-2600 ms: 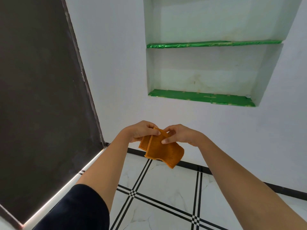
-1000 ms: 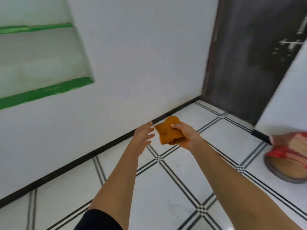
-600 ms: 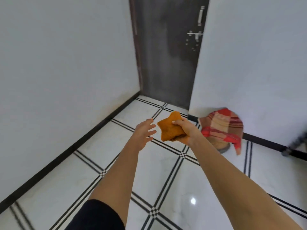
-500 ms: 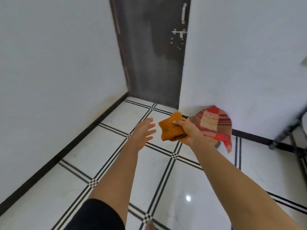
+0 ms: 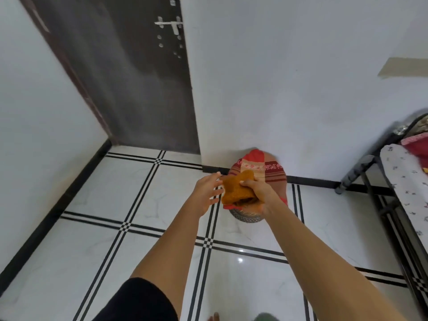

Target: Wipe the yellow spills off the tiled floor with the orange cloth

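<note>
While it is aloft, orange cloth (image 5: 236,188): one, gripped by right hand (image 5: 259,193)
Left hand (image 5: 205,193): fingers spread, empty
Round container (image 5: 246,217): one, covered, contents hidden

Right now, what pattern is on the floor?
White tiled floor with black double-line grid; head view.

No legible text anywhere.

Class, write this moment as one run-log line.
right hand grips orange cloth | left hand open beside it | tiled floor: no yellow spill seen
</note>
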Action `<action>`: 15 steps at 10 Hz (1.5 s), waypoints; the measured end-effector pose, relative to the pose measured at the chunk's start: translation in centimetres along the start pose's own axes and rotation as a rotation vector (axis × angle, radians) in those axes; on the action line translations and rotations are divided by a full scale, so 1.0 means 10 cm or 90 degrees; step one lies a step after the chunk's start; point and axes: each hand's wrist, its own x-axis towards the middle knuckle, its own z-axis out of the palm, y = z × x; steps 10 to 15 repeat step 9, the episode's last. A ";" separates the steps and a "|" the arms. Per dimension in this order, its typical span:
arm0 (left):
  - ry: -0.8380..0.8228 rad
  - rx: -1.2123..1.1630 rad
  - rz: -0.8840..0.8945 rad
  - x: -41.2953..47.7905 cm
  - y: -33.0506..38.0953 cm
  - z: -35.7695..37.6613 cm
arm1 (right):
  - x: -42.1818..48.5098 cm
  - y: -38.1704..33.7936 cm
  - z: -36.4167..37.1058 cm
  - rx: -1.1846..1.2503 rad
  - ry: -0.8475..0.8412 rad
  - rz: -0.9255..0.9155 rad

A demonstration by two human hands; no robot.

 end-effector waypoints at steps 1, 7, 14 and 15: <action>-0.022 0.015 -0.048 0.70 0.10 0.27 | 0.65 -0.33 -0.19 -0.022 0.010 0.018; 0.124 -0.127 -0.348 4.78 -0.87 1.36 | 4.74 -0.49 -1.55 -0.035 0.266 0.227; 0.104 -0.186 -0.322 4.14 -0.59 1.19 | 4.23 -0.75 -1.14 -0.030 0.189 0.209; 0.104 -0.186 -0.322 4.14 -0.59 1.19 | 4.23 -0.75 -1.14 -0.030 0.189 0.209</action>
